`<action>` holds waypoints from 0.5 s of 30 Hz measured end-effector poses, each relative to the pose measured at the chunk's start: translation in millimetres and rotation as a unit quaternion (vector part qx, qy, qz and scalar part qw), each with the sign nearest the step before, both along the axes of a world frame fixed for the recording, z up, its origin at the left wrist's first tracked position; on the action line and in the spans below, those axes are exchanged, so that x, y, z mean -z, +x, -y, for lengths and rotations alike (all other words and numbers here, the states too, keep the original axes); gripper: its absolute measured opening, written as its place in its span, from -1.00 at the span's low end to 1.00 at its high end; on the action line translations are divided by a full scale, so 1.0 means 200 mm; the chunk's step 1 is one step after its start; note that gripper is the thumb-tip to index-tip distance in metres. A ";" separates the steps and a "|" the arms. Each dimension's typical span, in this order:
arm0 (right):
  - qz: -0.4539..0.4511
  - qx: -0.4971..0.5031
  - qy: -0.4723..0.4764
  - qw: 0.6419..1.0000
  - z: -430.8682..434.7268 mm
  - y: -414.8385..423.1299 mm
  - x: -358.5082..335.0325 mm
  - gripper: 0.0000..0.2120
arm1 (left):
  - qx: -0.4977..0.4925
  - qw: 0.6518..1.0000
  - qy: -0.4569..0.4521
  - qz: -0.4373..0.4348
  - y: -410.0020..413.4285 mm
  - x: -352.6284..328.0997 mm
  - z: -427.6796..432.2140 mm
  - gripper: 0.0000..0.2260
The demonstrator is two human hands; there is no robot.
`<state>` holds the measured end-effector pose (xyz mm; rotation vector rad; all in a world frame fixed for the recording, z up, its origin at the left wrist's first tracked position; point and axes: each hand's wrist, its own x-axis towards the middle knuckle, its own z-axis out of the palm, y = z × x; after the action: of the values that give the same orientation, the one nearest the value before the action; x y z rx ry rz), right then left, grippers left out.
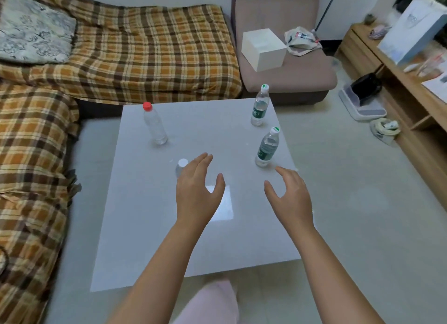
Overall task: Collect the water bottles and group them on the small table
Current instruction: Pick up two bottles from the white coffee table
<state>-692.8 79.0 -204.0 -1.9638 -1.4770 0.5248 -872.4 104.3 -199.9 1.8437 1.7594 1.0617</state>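
Both sets of fingers are released, holding nothing: the left hand (196,190) flat before a white-capped bottle (181,165), the right hand (290,195) loosely curved beside the nearer green-labelled bottle (267,147). The farther green-labelled bottle (260,106) stands by the far right edge, a red-capped bottle (154,125) far left, well apart on the smooth grey square table (145,227).

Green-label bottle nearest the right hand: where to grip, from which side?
Grip: likely the labelled mid-body of the near green-label bottle, taken by the right hand from the near side. It stands upright, round-bodied, with bare table around it.
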 end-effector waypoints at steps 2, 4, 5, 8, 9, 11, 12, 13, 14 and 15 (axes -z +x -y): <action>-0.016 0.012 -0.011 1.000 -0.12 0.06 0.04 -0.60 | -0.002 1.000 -0.017 0.009 0.07 0.04 -0.10 -0.61; -0.041 0.032 -0.022 0.998 -0.24 0.13 0.08 -0.60 | 0.001 0.999 -0.037 0.017 0.13 0.08 -0.21 -0.61; -0.059 0.041 -0.027 0.997 -0.30 0.15 0.10 -0.60 | 0.001 0.999 -0.044 0.021 0.15 0.10 -0.26 -0.61; -0.111 0.075 -0.053 0.990 -0.49 0.22 0.20 -0.59 | 0.000 0.997 -0.073 0.037 0.20 0.17 -0.41 -0.61; -0.121 0.082 -0.061 0.987 -0.54 0.24 0.24 -0.58 | 0.002 0.995 -0.085 0.043 0.22 0.19 -0.45 -0.61; -0.139 0.094 -0.075 0.983 -0.65 0.28 0.33 -0.54 | 0.006 0.992 -0.110 0.059 0.25 0.24 -0.53 -0.62; -0.151 0.101 -0.081 0.980 -0.69 0.30 0.38 -0.51 | 0.006 0.990 -0.123 0.070 0.27 0.26 -0.57 -0.62; -0.161 0.106 -0.088 0.977 -0.73 0.32 0.43 -0.49 | 0.007 0.988 -0.132 0.079 0.29 0.28 -0.60 -0.62; -0.167 0.111 -0.094 0.975 -0.77 0.33 0.48 -0.46 | 0.008 0.987 -0.136 0.081 0.31 0.31 -0.63 -0.62; -0.169 0.115 -0.099 0.974 -0.81 0.35 0.52 -0.44 | 0.006 0.987 -0.142 0.079 0.32 0.33 -0.66 -0.63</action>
<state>-623.1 240.1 -308.3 -2.0376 -1.0053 0.8799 -807.8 235.9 -266.0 1.5527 1.7035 0.8734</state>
